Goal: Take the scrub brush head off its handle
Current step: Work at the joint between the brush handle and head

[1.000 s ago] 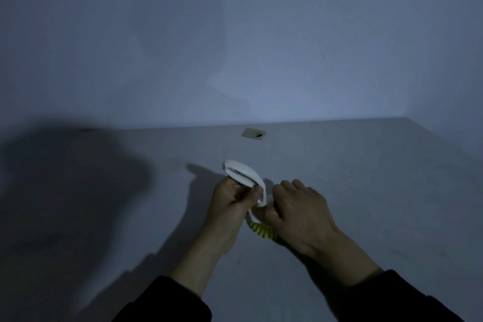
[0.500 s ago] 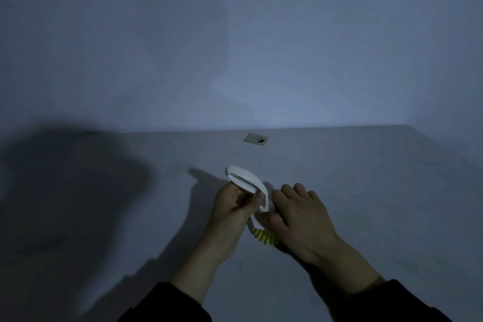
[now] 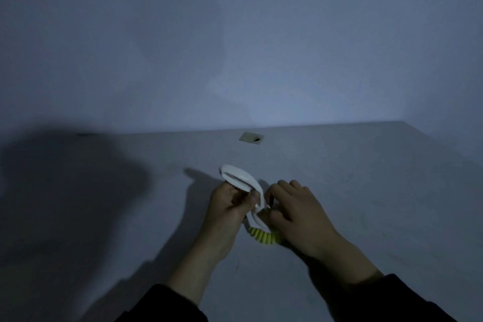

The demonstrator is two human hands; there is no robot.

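Note:
A white looped handle (image 3: 239, 175) curves up and away from the grey table (image 3: 366, 191). My left hand (image 3: 228, 206) is closed around its lower loop, thumb pressed on the white band. The brush head with yellow bristles (image 3: 264, 236) sits at the handle's near end, pointing down toward the table. My right hand (image 3: 298, 212) covers the head from the right, fingers curled over its top where it meets the handle. The joint between head and handle is mostly hidden by my fingers.
A small beige square plate with a dark hole (image 3: 251, 137) lies on the table near the back wall. My dark shadow falls over the table's left part (image 3: 65, 204). The table's right edge (image 3: 444, 138) runs diagonally.
My right fingers have crept higher over the brush head toward the handle, and a little more of the white band shows between the hands. The view has shifted slightly.

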